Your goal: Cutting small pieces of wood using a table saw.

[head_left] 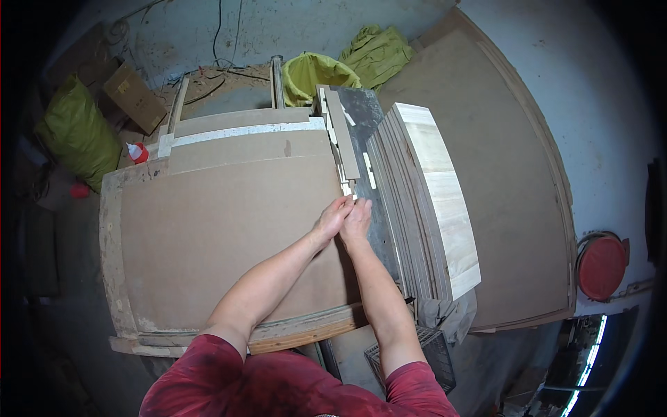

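My left hand (333, 219) and my right hand (356, 220) meet at the near end of a long narrow brown board strip (342, 139). The fingers of both are closed and pinched together around a small pale wooden piece (354, 197), mostly covered by the fingertips. Several similar pale bits line the strip's left side, one of them a small block (345, 188) just beyond my left fingertips. The strip rests along a dark worn surface (381, 233). On that surface, right of the strip, lies a loose pale slat (369, 171).
A large brown board (233, 236) covers the table on the left. At right stands a stack of boards (410, 201) with a pale wooden face, before a big leaning sheet (507, 201). Beyond are a yellow-green sack bin (316, 73), a cardboard box (134, 97) and a red-and-white bottle (137, 152).
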The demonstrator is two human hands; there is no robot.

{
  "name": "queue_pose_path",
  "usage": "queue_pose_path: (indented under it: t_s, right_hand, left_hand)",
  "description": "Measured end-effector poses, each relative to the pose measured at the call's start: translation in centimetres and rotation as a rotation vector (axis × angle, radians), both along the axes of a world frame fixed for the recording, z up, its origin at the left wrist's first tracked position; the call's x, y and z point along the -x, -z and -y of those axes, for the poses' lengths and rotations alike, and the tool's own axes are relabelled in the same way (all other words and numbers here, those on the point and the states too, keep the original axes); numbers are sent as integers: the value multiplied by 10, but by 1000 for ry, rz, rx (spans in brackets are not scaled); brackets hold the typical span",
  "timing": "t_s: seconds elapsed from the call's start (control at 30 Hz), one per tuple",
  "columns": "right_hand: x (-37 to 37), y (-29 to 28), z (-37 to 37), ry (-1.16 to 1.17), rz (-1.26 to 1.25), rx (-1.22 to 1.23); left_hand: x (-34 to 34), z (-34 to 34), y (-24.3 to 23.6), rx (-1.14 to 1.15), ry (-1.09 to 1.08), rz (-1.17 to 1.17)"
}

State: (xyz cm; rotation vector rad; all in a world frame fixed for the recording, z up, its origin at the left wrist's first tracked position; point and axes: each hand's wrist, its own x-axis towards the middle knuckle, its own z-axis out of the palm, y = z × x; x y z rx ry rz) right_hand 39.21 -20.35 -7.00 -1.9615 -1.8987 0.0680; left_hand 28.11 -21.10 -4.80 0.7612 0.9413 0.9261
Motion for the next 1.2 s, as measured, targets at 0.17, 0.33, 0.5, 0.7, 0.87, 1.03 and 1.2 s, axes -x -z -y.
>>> queue_pose_path:
  t_s: [0.17,0.33,0.5,0.7,0.87,1.03,1.2]
  right_hand:
    - [3,-1,-10,116,-186,-50]
    - [-3,-8,25,-32,111,52]
    - [-6,-16,73,-16,85,72]
    - [-41,-48,159,81,-43,85]
    - [-50,-104,218,-24,-1405,276]
    - [-102,-154,258,99,-1076,178]
    - [-127,-188,243,90,-1204,-21]
  left_hand:
    - [3,-11,-3,-46,9,-21]
    - [2,22,2,-18,59,-40]
    - [5,58,22,-22,107,-98]
    - [7,102,-19,170,63,-146]
    - [25,113,-60,-11,369,306]
    - [-5,131,-102,-285,563,-35]
    - [-16,160,-130,-305,691,-27]
